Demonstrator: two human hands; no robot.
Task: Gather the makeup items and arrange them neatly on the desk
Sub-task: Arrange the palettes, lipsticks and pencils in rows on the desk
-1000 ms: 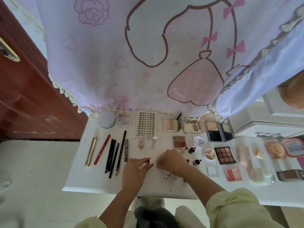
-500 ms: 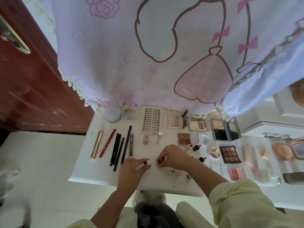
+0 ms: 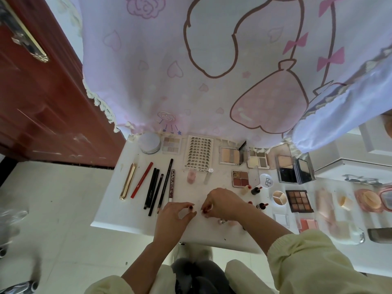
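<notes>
Makeup pencils (image 3: 153,187), slim, lie on smooth desk (image 3: 121,219); left hand (image 3: 175,218), right hand (image 3: 224,205): narrow grip, contents unclear.

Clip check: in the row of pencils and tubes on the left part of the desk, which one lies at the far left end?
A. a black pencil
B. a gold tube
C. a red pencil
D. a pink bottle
B: the gold tube lies at the far left end, and the red pencil is the next one to its right.

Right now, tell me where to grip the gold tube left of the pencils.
Pinch the gold tube at mid-length, across its narrow width, from above and from its left. It lies flat, lengthways away from you, and the red pencil lies close on its right, so the left hand probably suits best.
</notes>
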